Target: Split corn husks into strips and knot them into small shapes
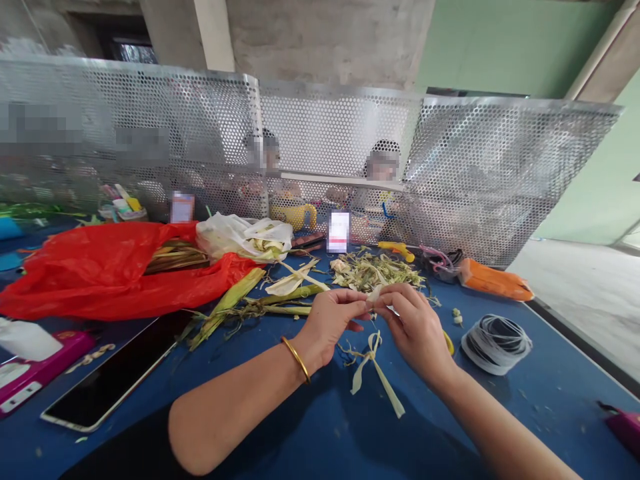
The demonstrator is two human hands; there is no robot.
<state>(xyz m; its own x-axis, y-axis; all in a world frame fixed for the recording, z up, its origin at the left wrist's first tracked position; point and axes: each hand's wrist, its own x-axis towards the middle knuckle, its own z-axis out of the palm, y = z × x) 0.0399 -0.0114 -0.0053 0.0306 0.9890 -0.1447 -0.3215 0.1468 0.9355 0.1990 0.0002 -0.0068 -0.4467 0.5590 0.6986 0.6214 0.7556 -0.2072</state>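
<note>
1. Where two bare arms reach over the blue table (565, 393), a pale looped strip (371, 360) shows just below the hands; I can't tell if it hangs or lies flat.
2. With a gold bangle (297, 359) on its wrist, the left hand (327, 320) has its thumb and finger pinched. The right hand (413, 327) has its fingers curled and pinched too. Their tips nearly meet, and both hold a small pale husk piece (376, 293) up over the middle of the table.
3. Toward the table's left edge lies a phone (120, 373) with a dark screen, near a purple power strip (47, 370).
4. Toward the right edge sits a coil of pale string (500, 347).
5. Farther back on the left is a red plastic bag (100, 267) with dry leaves inside. A heap of dry shreds (383, 268) is just past the hands.
6. An orange packet (495, 280) lies near the right edge, and a lit phone (339, 230) stands up toward the far edge.
7. Along that far edge runs a metal screen (500, 167) full of holes, with people (383, 161) behind it.
</note>
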